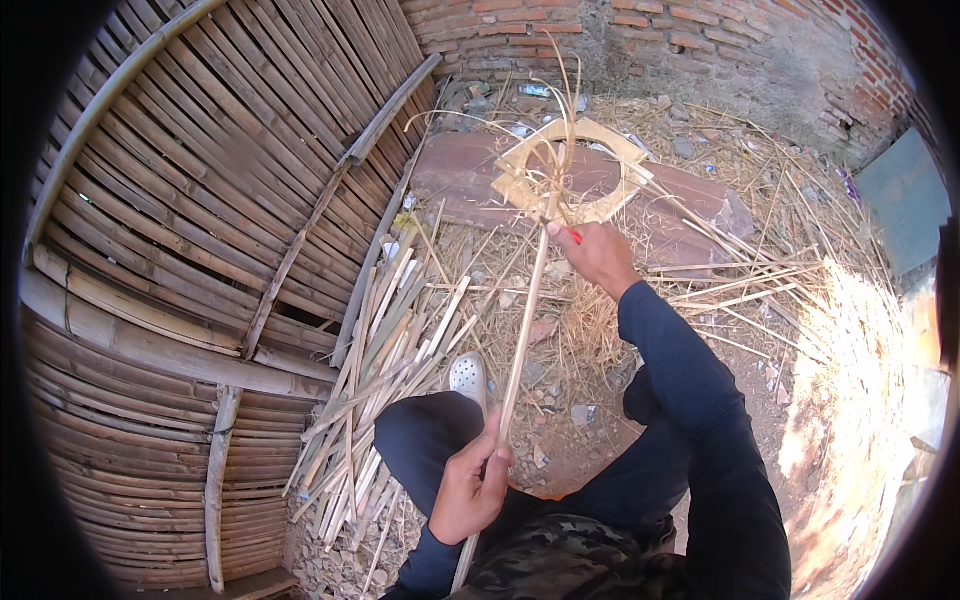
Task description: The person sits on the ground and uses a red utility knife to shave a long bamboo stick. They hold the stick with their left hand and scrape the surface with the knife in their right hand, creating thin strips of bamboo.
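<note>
A long pale bamboo strip runs from my lap up and away from me. My left hand is closed round its lower part, just above my left thigh. Near the strip's far end, my right hand grips a red-handled tool against the bamboo; its blade is mostly hidden. Thin curled shavings rise and loop from the strip just beyond that hand. Behind them lies a flat yellowish board with a round hole, partly covered by the curls.
A bamboo slat wall stands at the left, a brick wall at the back. Split bamboo strips are heaped beside my left leg. A brown sheet lies under the holed board. More strips and straw litter the right side.
</note>
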